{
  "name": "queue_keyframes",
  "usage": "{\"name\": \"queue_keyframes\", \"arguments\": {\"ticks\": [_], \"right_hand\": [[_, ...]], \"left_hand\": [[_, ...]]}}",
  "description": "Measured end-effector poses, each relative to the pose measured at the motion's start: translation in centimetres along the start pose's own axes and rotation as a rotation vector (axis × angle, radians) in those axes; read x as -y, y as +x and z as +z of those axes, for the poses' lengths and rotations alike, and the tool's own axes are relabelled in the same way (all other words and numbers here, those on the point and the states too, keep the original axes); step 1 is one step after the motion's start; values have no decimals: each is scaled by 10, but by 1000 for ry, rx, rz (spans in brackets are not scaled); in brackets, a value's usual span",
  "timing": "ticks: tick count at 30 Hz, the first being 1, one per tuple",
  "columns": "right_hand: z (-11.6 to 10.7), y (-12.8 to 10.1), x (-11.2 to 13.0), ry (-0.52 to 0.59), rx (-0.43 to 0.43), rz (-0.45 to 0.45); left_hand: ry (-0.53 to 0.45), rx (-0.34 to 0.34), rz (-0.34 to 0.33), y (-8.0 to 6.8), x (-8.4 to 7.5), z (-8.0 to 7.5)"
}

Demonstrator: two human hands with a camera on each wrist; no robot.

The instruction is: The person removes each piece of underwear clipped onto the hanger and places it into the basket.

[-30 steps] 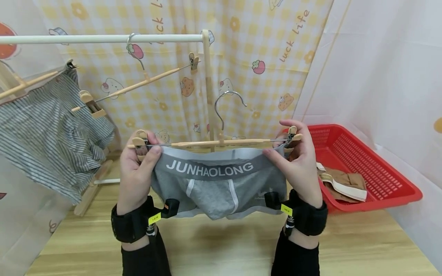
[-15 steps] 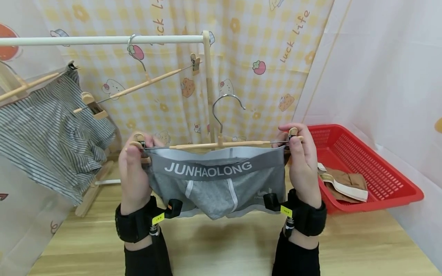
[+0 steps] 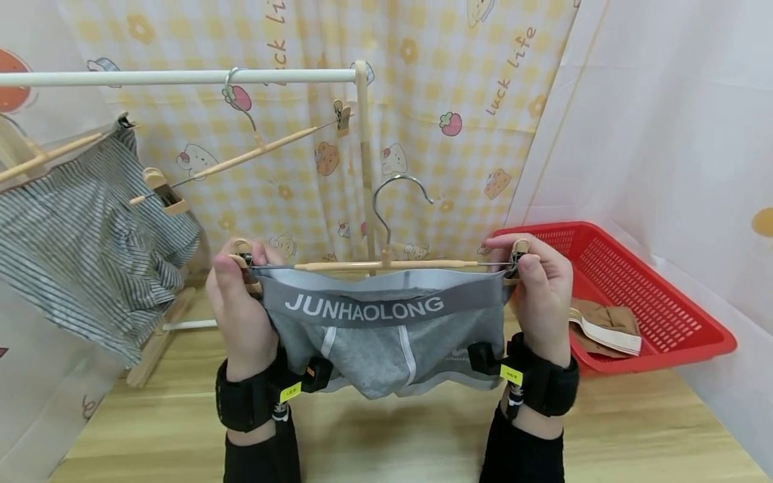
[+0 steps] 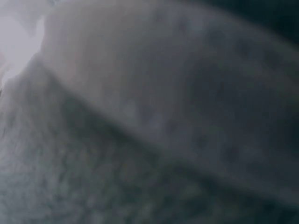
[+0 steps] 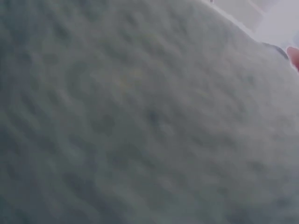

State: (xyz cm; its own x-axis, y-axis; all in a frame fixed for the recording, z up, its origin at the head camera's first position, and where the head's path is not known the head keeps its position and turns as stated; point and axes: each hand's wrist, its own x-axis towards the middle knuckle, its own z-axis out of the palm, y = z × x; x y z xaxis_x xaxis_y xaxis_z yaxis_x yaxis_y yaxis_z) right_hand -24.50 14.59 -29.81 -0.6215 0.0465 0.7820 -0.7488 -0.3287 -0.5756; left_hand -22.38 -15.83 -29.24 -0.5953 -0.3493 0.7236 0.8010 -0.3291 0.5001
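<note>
Now the grey briefs [image 3: 386, 335] hang by the waistband under the wooden clip hanger [image 3: 386, 265], held above the worktop [image 3: 386, 436] with open room below. The left hand [image 3: 238, 305] and right hand [image 3: 543, 295] each pinch an end clip, so the clipping step seems nearly finished. I judge the next move needs a lift of the hook toward the white rail [image 3: 175, 77], clear of the striped shorts [image 3: 90, 248] and the red basket [image 3: 628, 295].

1. Both forearms rise side by side from the bottom of the head view, in black sleeves, each with a black band strapped at the wrist.
2. The left hand [image 3: 238, 305] is raised, back toward the camera, thumb up and fingers curled in a pinch at its top.
3. The right hand [image 3: 543, 295] mirrors it at the same height, well apart, also pinching.
</note>
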Motion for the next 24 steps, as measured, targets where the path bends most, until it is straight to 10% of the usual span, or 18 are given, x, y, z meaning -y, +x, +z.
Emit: {"name": "queue_keyframes", "arguments": {"ticks": [24], "right_hand": [[7,0,2,33,-22,-11]], "left_hand": [[-12,-22,62,-1,-2,1]]}}
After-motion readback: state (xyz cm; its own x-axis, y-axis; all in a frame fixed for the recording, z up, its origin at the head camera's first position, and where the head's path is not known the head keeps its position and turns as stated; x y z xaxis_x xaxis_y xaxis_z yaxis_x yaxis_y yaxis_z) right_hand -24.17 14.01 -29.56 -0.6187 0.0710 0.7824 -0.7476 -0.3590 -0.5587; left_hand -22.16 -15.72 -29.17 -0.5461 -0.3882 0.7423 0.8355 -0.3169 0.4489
